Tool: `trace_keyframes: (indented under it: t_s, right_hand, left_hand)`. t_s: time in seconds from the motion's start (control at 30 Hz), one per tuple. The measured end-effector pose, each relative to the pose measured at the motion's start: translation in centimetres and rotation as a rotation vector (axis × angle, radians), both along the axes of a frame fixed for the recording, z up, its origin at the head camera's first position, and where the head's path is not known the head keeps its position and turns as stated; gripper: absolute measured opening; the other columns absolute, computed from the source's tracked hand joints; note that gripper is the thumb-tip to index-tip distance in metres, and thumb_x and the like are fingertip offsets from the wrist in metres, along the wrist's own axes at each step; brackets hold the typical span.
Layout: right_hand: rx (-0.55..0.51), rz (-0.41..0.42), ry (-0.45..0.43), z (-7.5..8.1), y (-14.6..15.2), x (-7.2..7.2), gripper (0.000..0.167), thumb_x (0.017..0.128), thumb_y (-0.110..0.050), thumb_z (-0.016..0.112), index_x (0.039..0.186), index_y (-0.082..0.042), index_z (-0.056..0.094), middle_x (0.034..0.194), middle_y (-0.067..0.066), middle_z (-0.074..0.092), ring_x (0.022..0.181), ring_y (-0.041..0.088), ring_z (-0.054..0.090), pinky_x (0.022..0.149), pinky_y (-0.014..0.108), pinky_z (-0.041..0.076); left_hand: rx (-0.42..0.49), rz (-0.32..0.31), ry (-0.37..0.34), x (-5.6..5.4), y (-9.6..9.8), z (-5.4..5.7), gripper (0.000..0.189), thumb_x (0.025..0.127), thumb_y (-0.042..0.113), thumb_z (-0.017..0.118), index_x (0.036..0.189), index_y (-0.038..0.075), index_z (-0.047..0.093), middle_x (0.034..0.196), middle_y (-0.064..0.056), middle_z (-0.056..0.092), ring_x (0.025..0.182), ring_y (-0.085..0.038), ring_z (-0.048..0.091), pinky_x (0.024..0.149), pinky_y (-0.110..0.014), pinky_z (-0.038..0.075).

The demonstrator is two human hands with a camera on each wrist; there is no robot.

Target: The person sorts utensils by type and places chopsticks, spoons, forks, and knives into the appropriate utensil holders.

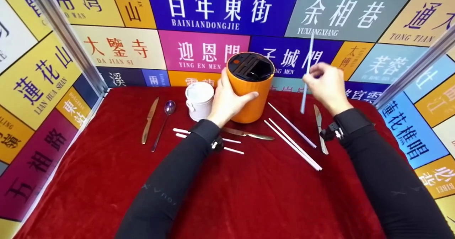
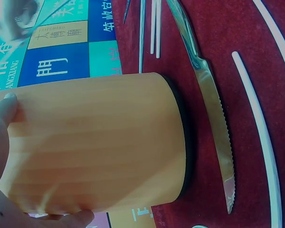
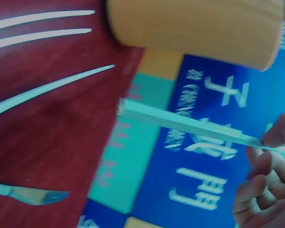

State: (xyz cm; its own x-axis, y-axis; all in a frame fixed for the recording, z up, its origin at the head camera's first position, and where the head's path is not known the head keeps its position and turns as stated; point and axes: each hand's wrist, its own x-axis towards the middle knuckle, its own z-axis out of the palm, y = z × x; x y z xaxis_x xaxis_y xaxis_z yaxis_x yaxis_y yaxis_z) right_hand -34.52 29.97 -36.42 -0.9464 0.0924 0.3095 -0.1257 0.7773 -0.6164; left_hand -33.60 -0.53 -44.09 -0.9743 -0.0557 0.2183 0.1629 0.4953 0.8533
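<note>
In the head view my left hand [image 1: 227,102] grips the side of an orange-brown cylindrical utensil holder [image 1: 251,102], thumb across its front. The holder's black top has several slots and a larger opening. To the right, my right hand [image 1: 327,86], raised above the cloth, pinches a pale chopstick [image 1: 310,54] that hangs nearly upright. Thumb and fingertips hold it towards its upper part in the right wrist view, where the lower end of the chopstick [image 3: 190,124] points away from the hand. A table knife [image 2: 213,114] lies beside the holder's base in the left wrist view.
A white lidded-looking pot [image 1: 199,104] stands left of the holder. Farther left lie a knife [image 1: 150,120] and a spoon [image 1: 170,107]. Several pale chopsticks [image 1: 295,146] and another knife [image 1: 321,128] lie to the right on the red cloth [image 1: 249,196]. Printed panels rise behind.
</note>
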Motion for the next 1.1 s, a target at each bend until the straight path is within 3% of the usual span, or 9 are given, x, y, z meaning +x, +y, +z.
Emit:
trace_keyframes:
  t_s: [0.23, 0.43, 0.57, 0.7, 1.1]
  right_hand:
    - [-0.160, 0.006, 0.286, 3.7, -2.4, 0.8, 0.018, 0.096, -0.022, 0.072, 0.106, -0.011, 0.082, 0.092, -0.009, 0.077, 0.065, 0.005, 0.054, 0.061, 0.022, 0.042]
    - [-0.340, 0.010, 0.389, 7.3, -4.6, 2.5, 0.012, 0.098, -0.017, 0.075, 0.106, -0.011, 0.082, 0.091, -0.013, 0.076, 0.058, 0.002, 0.054, 0.055, 0.022, 0.040]
    - [-0.428, 0.026, 0.414, 9.7, -5.8, 3.7, 0.013, 0.098, -0.014, 0.075, 0.108, -0.008, 0.081, 0.096, -0.008, 0.078, 0.058, 0.002, 0.056, 0.057, 0.021, 0.044]
    - [-0.471, 0.052, 0.429, 11.3, -6.2, 4.0, 0.013, 0.100, -0.014, 0.074, 0.111, -0.008, 0.079, 0.100, -0.005, 0.078, 0.057, 0.004, 0.060, 0.058, 0.022, 0.050]
    - [-0.499, 0.086, 0.412, 11.8, -7.3, 3.5, 0.016, 0.101, -0.019, 0.075, 0.111, -0.008, 0.079, 0.103, 0.001, 0.080, 0.052, 0.006, 0.062, 0.055, 0.023, 0.054]
  left_hand:
    - [-0.003, -0.001, 0.006, 0.0, -0.1, 0.0, 0.132, 0.080, 0.064, 0.093, 0.177, 0.022, 0.015, 0.170, -0.013, 0.045, 0.152, -0.028, 0.052, 0.129, -0.046, 0.043]
    - [-0.015, 0.002, 0.012, -0.1, -0.1, 0.0, 0.132, 0.080, 0.064, 0.093, 0.177, 0.021, 0.015, 0.169, -0.013, 0.046, 0.152, -0.029, 0.053, 0.129, -0.045, 0.043]
    - [-0.013, 0.000, 0.007, -0.1, -0.1, 0.0, 0.132, 0.080, 0.065, 0.093, 0.177, 0.021, 0.015, 0.170, -0.013, 0.045, 0.153, -0.029, 0.052, 0.130, -0.046, 0.043]
    - [-0.013, 0.005, 0.000, -0.1, -0.1, 0.0, 0.132, 0.079, 0.065, 0.093, 0.177, 0.023, 0.014, 0.170, -0.013, 0.045, 0.152, -0.030, 0.053, 0.129, -0.047, 0.044]
    - [-0.004, 0.000, 0.011, -0.1, 0.0, 0.1, 0.130, 0.080, 0.060, 0.094, 0.176, 0.023, 0.016, 0.167, -0.014, 0.047, 0.149, -0.030, 0.055, 0.128, -0.047, 0.045]
